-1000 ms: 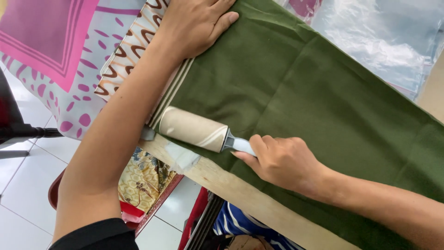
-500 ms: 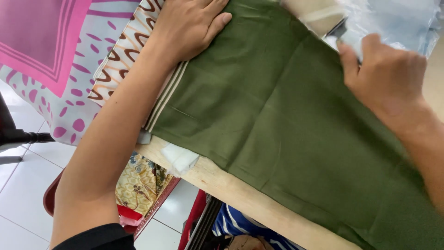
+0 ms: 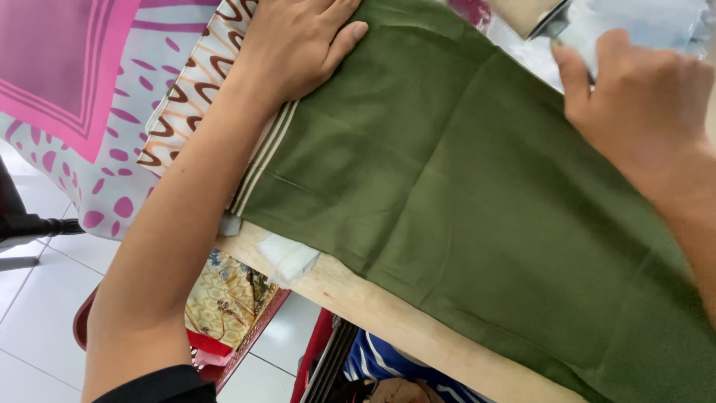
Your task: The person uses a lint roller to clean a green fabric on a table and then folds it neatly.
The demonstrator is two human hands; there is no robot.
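Bottom of the frame there's the wooden table edge [image 3: 388,313], with the green cloth [image 3: 477,201] spread over it across the middle. Left hand [image 3: 298,41] lies flat, fingers spread, pinning the cloth's upper-left corner. Right hand [image 3: 641,104], upper right, grips a lint roller [image 3: 556,19] off the cloth, so looks mid-rolling; next pass probably needs it set back down.

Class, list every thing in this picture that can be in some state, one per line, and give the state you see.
Green cloth: spread flat on the board, faintly creased.
Left hand: open, palm pressed flat on the cloth's edge.
Right hand: closed around a lint roller, lifted off the cloth.
Wooden board: mostly covered, its front edge bare.
Patterned fabric: lying under the green cloth.
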